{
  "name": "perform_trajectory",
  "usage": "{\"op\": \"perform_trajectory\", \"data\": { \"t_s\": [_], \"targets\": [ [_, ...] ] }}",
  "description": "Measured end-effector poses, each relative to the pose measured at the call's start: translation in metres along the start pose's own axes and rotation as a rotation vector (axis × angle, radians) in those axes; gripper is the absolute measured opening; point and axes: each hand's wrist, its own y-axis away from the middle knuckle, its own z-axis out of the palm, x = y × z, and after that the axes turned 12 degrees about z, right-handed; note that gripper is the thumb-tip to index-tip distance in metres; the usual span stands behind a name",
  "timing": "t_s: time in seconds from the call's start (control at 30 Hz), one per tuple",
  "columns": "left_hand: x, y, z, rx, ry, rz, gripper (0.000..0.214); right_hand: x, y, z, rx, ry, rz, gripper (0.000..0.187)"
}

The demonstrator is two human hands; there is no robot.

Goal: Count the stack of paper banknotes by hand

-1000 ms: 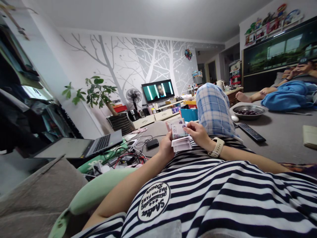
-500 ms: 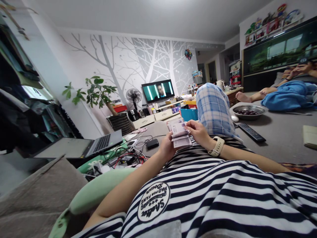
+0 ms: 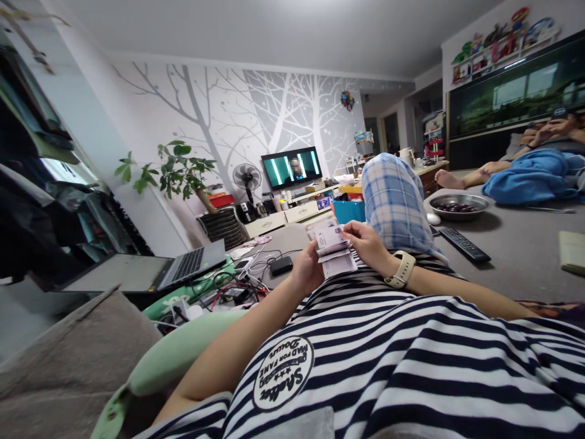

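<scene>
Above the lap, both hands (image 3: pixel 340 256) pinch banknotes (image 3: pixel 333 249).

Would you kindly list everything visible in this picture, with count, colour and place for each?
banknotes: one stack, pale pink-grey, held between both hands over the lap
laptop: one, grey, open, on the left
cables: a tangle, red, black and white, right of the laptop
black box: one, beside the cables
television: one, switched on, at the far wall
fan: one, black, left of the television
plant: one, green, far left
bowl: one, metal, holding dark fruit, on the grey surface at right
remote: one, black, near the bowl
another person: one, lying far right
watch: one, cream, on right wrist
left hand: grips the stack
right hand: fingers on the top notes
</scene>
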Motion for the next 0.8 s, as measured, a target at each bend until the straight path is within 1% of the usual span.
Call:
{"op": "perform_trajectory", "data": {
  "t_s": [0.17, 0.27, 0.33, 0.4, 0.47, 0.6, 0.7, 0.8],
  "targets": [
    [-0.006, -0.003, 0.003, 0.009, 0.021, 0.035, 0.040, -0.002, 0.002, 0.001, 0.032, 0.021, -0.022, 0.033],
    [-0.006, -0.003, 0.004, 0.073, 0.012, 0.059, 0.038, -0.005, 0.005, 0.002, 0.039, 0.050, -0.046, 0.033],
    [-0.005, -0.001, 0.004, 0.127, -0.009, 0.099, 0.038, -0.006, 0.007, 0.002, 0.039, 0.067, -0.061, 0.035],
    [-0.003, 0.002, 0.004, 0.150, -0.025, 0.150, 0.039, -0.007, 0.008, 0.002, 0.032, 0.071, -0.074, 0.036],
    [-0.003, 0.004, 0.003, 0.133, -0.028, 0.181, 0.038, -0.007, 0.009, 0.002, 0.001, 0.061, -0.080, 0.035],
    [-0.004, 0.002, 0.001, 0.056, -0.002, 0.163, 0.039, -0.004, 0.010, 0.003, -0.087, 0.055, -0.078, 0.033],
    [-0.004, -0.002, 0.000, 0.060, 0.018, 0.136, 0.041, -0.004, 0.011, 0.003, -0.122, 0.070, -0.057, 0.034],
    [-0.003, -0.004, -0.001, 0.082, 0.038, 0.109, 0.042, -0.005, 0.013, 0.003, -0.131, 0.079, -0.043, 0.035]
  ]
}}
